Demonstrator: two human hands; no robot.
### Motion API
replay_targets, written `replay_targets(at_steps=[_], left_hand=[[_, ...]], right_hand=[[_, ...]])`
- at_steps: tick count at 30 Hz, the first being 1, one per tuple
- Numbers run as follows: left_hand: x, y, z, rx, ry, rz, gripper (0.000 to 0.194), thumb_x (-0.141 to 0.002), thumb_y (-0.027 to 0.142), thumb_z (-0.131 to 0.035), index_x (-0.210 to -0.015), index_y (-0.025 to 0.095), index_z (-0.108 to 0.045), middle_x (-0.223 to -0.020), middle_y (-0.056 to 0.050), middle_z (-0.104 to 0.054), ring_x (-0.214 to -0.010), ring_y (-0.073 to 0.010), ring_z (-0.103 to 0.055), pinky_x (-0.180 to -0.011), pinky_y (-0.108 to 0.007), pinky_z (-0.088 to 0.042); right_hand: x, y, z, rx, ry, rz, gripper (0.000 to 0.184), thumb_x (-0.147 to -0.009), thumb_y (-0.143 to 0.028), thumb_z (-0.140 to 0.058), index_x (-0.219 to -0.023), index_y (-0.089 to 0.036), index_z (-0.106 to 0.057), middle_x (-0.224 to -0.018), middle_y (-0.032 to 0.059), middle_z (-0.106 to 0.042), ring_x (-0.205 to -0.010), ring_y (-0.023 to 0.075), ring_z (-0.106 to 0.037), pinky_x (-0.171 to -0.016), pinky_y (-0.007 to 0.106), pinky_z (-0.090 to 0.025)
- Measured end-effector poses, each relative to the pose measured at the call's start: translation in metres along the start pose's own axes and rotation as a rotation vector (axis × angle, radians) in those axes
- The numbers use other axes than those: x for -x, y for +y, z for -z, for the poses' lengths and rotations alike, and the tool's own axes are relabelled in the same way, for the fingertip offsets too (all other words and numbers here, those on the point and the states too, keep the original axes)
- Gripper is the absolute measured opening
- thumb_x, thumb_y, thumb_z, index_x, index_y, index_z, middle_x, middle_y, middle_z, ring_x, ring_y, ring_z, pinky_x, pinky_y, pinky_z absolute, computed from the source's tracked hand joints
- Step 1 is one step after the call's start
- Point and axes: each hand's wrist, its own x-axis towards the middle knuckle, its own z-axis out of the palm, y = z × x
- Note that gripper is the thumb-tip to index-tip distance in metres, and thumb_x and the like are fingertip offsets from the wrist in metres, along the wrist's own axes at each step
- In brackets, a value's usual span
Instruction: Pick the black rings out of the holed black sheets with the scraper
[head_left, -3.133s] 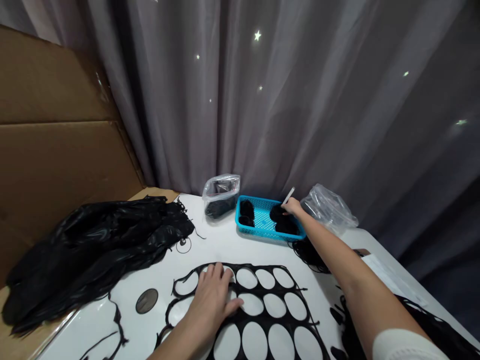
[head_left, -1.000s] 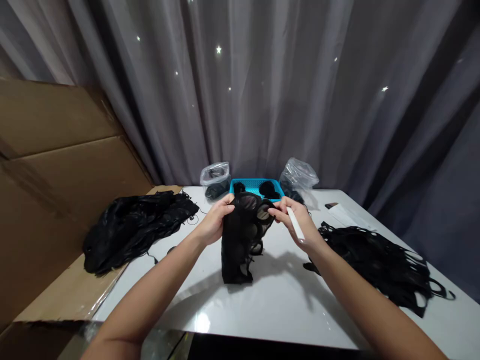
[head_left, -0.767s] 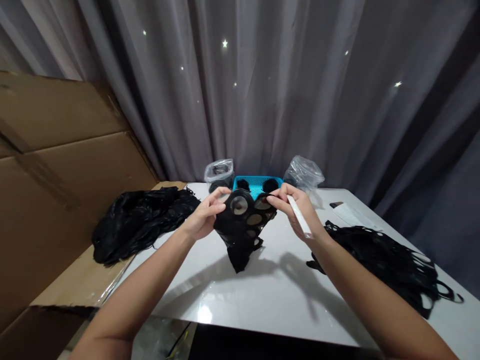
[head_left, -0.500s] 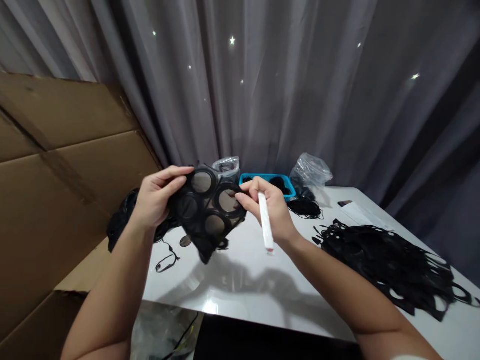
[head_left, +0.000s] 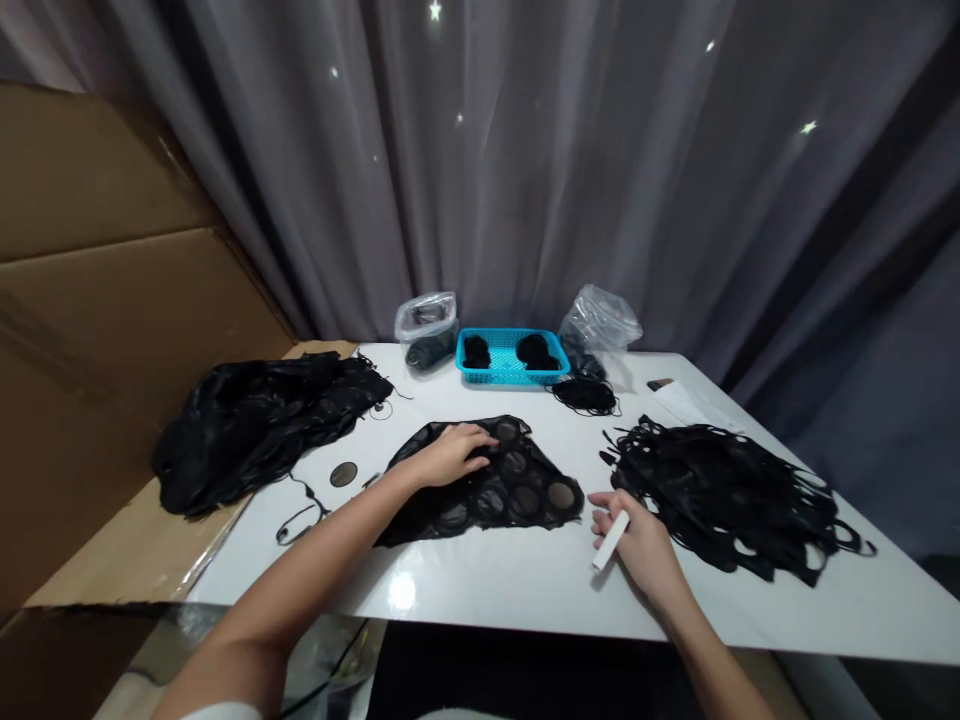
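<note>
A black mesh fabric piece (head_left: 491, 500) with several round, see-through rings in it lies spread on the white table. My left hand (head_left: 454, 455) rests on top of it, fingers stretched out and apart, pressing on the fabric near its upper middle. My right hand (head_left: 634, 540) is just off the fabric's right corner, with the fingers curled around a flat white stick-like tool (head_left: 610, 541). The tool's exact kind does not show. To the left of the fabric lies a loose dark round disc (head_left: 343, 474).
A black fabric heap (head_left: 247, 425) sits at left by a cardboard box (head_left: 127, 350). Cut black scraps (head_left: 727, 495) cover the right side. Behind stand a blue basket (head_left: 514, 377), a clear container (head_left: 427, 330) and a plastic bag (head_left: 604, 320). A black cord bundle (head_left: 585, 396) lies near the basket.
The black mesh piece, held up between both hands before, now lies on the table. My left hand has flattened onto it; my right hand has let go and moved lower right, keeping the white tool.
</note>
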Motion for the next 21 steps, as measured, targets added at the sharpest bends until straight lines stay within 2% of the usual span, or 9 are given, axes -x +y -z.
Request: replay_targets(at_steps=[2,6,9,12,15,17,19,21], left_hand=[[0.017,-0.005,-0.006,-0.023,0.024,0.04,0.03,-0.081,0.034,-0.071,-0.11,0.028,-0.072,-0.115,-0.01,-0.069,-0.114,-0.0336,-0.061,-0.103,-0.046,-0.041],[0.049,-0.007,-0.015,-0.115,0.104,0.167,0.041,-0.084,0.044,-0.068,-0.123,0.031,-0.066,-0.139,-0.011,-0.057,-0.14,-0.039,-0.039,-0.116,-0.056,-0.021],[0.069,-0.01,-0.014,-0.218,0.103,0.278,0.049,-0.084,0.052,-0.066,-0.129,0.035,-0.062,-0.149,-0.01,-0.049,-0.145,-0.0421,-0.028,-0.114,-0.064,-0.015],[0.081,-0.023,0.004,-0.346,0.117,0.393,0.053,-0.089,0.054,-0.057,-0.136,0.03,-0.056,-0.153,-0.014,-0.043,-0.145,-0.0449,-0.026,-0.109,-0.071,-0.017],[0.083,-0.041,0.034,-0.496,0.159,0.499,0.05,-0.092,0.048,-0.051,-0.132,0.02,-0.059,-0.146,-0.021,-0.048,-0.138,-0.0444,-0.037,-0.105,-0.067,-0.03],[0.075,-0.046,0.05,-0.555,0.183,0.525,0.042,-0.094,0.039,-0.048,-0.125,0.016,-0.063,-0.138,-0.023,-0.053,-0.13,-0.0441,-0.045,-0.101,-0.066,-0.034],[0.06,-0.041,0.052,-0.59,0.184,0.498,0.038,-0.095,0.03,-0.042,-0.122,0.013,-0.064,-0.133,-0.025,-0.054,-0.125,-0.0436,-0.048,-0.1,-0.067,-0.034],[0.041,-0.027,0.036,-0.582,0.118,0.401,0.036,-0.094,0.024,-0.042,-0.121,0.013,-0.064,-0.126,-0.023,-0.059,-0.12,-0.0387,-0.052,-0.101,-0.061,-0.037]], right_hand=[[-0.001,0.002,0.006,0.056,0.019,0.018,0.035,-0.081,-0.046,-0.061,-0.068,-0.025,-0.037,-0.109,0.0128,-0.071,-0.072,0.026,-0.068,-0.066,0.042,-0.054],[-0.017,-0.018,-0.003,0.253,0.046,0.198,0.031,-0.085,-0.044,-0.056,-0.066,-0.026,-0.038,-0.105,0.0125,-0.072,-0.088,0.0302,-0.066,-0.081,0.045,-0.049],[-0.029,-0.03,-0.015,0.299,-0.086,0.283,0.029,-0.086,-0.044,-0.054,-0.068,-0.027,-0.039,-0.103,0.0128,-0.071,-0.086,0.0303,-0.066,-0.079,0.045,-0.048],[-0.033,-0.031,-0.019,0.318,-0.181,0.287,0.03,-0.086,-0.046,-0.054,-0.069,-0.027,-0.04,-0.098,0.0128,-0.07,-0.085,0.031,-0.066,-0.078,0.045,-0.048],[-0.034,-0.03,-0.011,0.235,-0.213,0.229,0.035,-0.088,-0.054,-0.055,-0.071,-0.026,-0.041,-0.1,0.0117,-0.07,-0.091,0.0301,-0.066,-0.081,0.043,-0.049],[-0.037,-0.031,-0.002,0.114,-0.22,0.167,0.037,-0.091,-0.06,-0.051,-0.079,-0.025,-0.047,-0.1,0.0101,-0.07,-0.091,0.027,-0.066,-0.082,0.04,-0.05],[-0.043,-0.035,0.005,-0.003,-0.19,0.118,0.042,-0.094,-0.064,-0.041,-0.092,-0.024,-0.054,-0.088,0.0066,-0.069,-0.082,0.0228,-0.064,-0.077,0.036,-0.05],[-0.056,-0.041,0.009,-0.05,-0.171,0.107,0.05,-0.096,-0.066,-0.034,-0.099,-0.023,-0.061,-0.074,0.0025,-0.062,-0.071,0.0197,-0.058,-0.07,0.032,-0.049]])
